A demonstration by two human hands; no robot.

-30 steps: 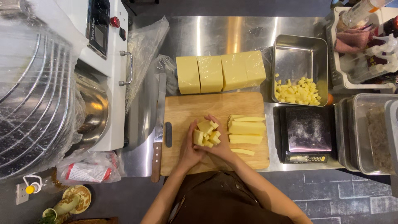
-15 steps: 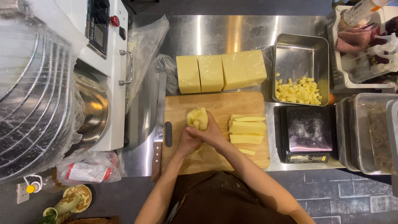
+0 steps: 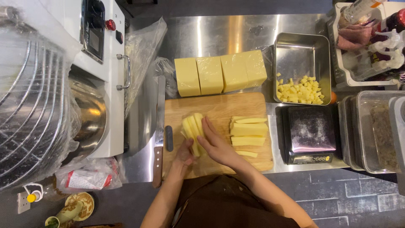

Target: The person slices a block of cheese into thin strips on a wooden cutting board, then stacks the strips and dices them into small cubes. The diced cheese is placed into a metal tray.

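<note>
Since a second ago: the small heap of cut butter pieces the hands were cupping mid-board is gone; now both hands square up a bundle of butter sticks laid lengthwise on the left half of the wooden cutting board.

Right hand: fingers extended flat, pressed along the bundle's right side. Left hand: at the bundle's near end, fingers curled against it; how tight the hold is, cannot tell. Neither holds the knife, which lies off the board's left edge on the steel counter, blade pointing away.

Progress, as I read it:
- Done: one layer of small yellow cubes in the near right part of the steel tray; most of the tray floor bare.
- In hand: the bundle, cut to sticks, not yet diced.
- Queued: stack of butter slabs on the board's right half, one thin strip just beside it.
- Untouched: four wrapped butter blocks in a row past the board.

Early stage; most of the butter is still whole. Digital scale right of the board, nothing on it.
</note>
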